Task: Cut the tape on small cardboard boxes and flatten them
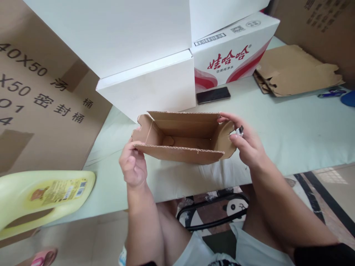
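An open brown cardboard box point(180, 154), its top flaps raised and its inside bare, is held between my two hands over the green cloth. My left hand point(133, 162) grips its left end, the fingers closed around the near corner and the notched side flap. At the right end my right hand point(246, 142) pinches the other side flap. A small white object with a dark tip point(239, 131) sticks out by the right thumb; it looks like a cable plug or small cutter, but I cannot tell which.
Behind the box stand white cartons point(149, 79) and a red-and-white water carton point(233, 55). A black phone point(213, 95) lies before them. Flattened cardboard point(299, 72) rests at the right, near a blue item point(331, 93). A yellow bottle point(55, 194) and a large brown carton point(41, 92) are left.
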Available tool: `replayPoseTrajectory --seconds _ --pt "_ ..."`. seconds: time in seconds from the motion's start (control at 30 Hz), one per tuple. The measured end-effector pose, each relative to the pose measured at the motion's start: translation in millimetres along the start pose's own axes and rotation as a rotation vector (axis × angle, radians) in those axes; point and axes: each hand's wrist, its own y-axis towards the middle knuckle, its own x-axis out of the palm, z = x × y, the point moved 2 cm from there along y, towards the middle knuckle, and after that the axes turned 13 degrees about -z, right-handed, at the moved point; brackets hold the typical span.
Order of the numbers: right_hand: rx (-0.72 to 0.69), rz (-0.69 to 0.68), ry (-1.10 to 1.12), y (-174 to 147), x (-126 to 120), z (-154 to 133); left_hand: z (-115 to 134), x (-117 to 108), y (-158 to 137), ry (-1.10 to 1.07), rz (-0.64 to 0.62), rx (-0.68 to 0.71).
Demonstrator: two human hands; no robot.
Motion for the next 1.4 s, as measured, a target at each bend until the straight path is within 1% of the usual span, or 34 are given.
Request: replayPoseTrajectory --seconds 0.27,0.43,0.6,0.83,0.97,1.1,1.2,1.33,1.4 --pt "-0.004 -0.013 0.004 2 2 -3 -1 1 0 -0.004 -0.055 0.048" --pt "0.013 0.042 0.086 3 6 0 -4 2 -2 0.007 -0.057 0.073" --pt "-0.019 0.073 0.147 2 8 6 -7 1 -4 0.037 -0.033 0.087" --pt "-0.024 0.062 0.240 -1 10 13 -9 3 -4 0.035 -0.029 0.123" --pt "-0.036 0.020 0.260 0 12 12 -7 6 -2 0.044 -0.066 0.142" --pt "-0.061 -0.009 0.235 -1 12 12 -5 7 -2 0.073 -0.118 0.164" --pt "-0.066 -0.014 0.178 -2 10 11 -5 7 -2 0.080 -0.117 0.157" --pt "0.000 -0.037 0.116 -2 9 8 -4 7 -1 0.097 -0.126 0.161" --pt "0.025 -0.025 0.091 -1 9 5 -3 7 0 0.104 -0.117 0.156"
